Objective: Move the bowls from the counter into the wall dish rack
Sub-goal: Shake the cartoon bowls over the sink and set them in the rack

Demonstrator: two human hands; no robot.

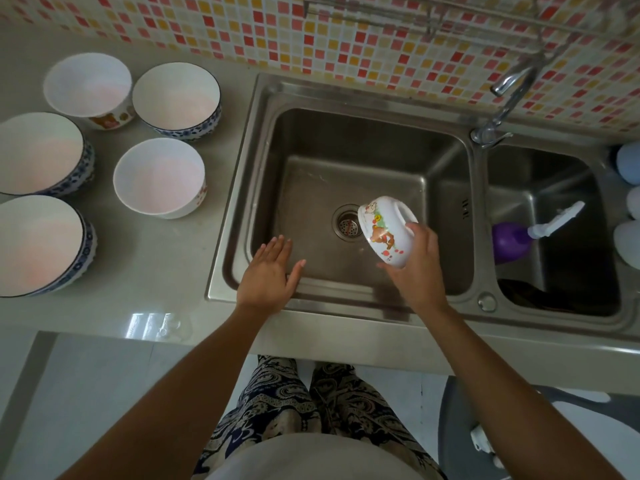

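Grey counter (166,271) has five bowls sitting upright left of the sink (346,161). Right hand (415,268) grips a cartoon-print bowl (384,233) over the basin, tipped nearly upside down, foot up-right. Left hand (268,275) is flat, fingers spread, holding nothing.

Soft, even daylight fills the scene, rather dim and slightly hazy. A bright glare patch sits on the worktop (152,323) at its front edge. The sink (363,188) basin is darker, with dull reflections. Wide-angle distortion bends the edges; the wall dish rack (433,15) at the top looks blurred.
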